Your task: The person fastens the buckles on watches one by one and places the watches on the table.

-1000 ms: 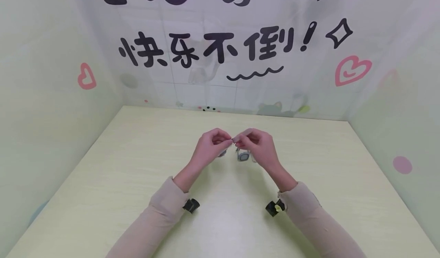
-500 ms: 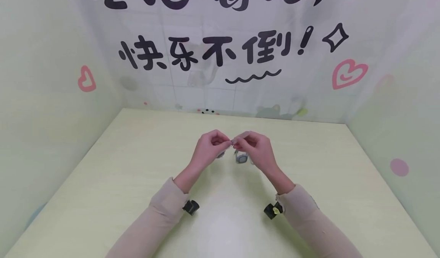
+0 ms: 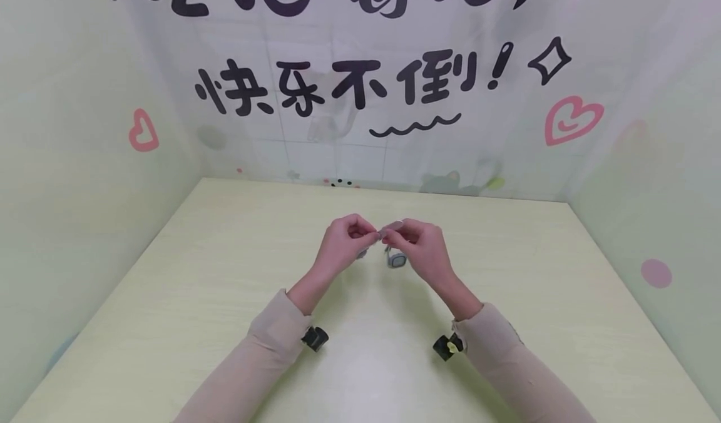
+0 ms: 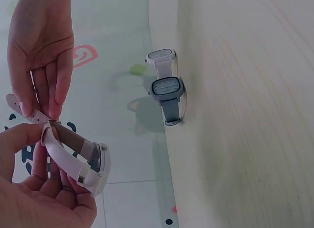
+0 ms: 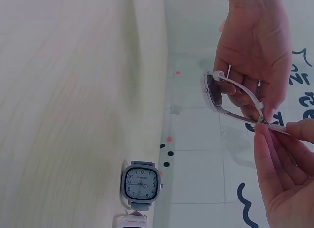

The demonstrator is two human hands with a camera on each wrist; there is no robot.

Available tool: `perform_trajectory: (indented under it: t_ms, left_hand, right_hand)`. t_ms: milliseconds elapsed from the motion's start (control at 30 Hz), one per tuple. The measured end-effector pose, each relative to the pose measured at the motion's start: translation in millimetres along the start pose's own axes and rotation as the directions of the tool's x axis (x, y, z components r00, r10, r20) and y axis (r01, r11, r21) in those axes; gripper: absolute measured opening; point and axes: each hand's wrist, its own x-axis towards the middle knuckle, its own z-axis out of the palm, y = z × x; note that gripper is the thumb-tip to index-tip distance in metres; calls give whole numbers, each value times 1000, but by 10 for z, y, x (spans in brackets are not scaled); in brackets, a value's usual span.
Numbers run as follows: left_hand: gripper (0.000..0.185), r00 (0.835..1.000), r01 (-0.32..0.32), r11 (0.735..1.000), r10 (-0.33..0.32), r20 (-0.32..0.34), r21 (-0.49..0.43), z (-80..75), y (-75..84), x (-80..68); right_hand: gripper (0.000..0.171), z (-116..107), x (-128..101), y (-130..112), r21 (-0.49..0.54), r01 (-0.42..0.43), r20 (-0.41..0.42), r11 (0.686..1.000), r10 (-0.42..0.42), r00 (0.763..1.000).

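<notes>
Held watch: a pale pink-white watch [image 4: 81, 156] is up in the air between both hands, above the middle of the table [image 3: 169, 298].
Left hand [image 3: 342, 243]: curled round the case and near strap, holding it steady.
Right hand [image 3: 424, 246]: fingertips [image 5: 265, 134] pinch the free strap end at the buckle.
Step in hand: judging by the grip, the strap is being worked at the buckle; whether fastening or undoing I cannot tell.
Next move: calls for a fine, steady pull along the strap while the left hand keeps the case from turning.
Grey watch [image 5: 141, 185]: stands on the table just beyond the hands.
White watch [image 4: 160, 61]: right beside the grey one.
Backdrop [image 3: 360, 79]: lettered sheet at the far wall.
</notes>
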Motion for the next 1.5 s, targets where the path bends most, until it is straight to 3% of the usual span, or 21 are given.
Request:
perform_trajectory:
  t_ms: [200,1200,1500]
  left_hand:
    - [11,1000,10,1000,-10,-9,15,-14,0,-7]
    - [10,999,1,1000,0,-33,31,-9,4,17]
    - [16,1000,12,1000,-12,-9,28,-2,3,27]
  right_hand:
    - [16,21,-3,4,-78,32,-13,996,-33,999]
    - [15,77,7,27,-117,37,-46,992,-43,998]
    - [18,80,-1,4,-251,0,-36,968,-9,999]
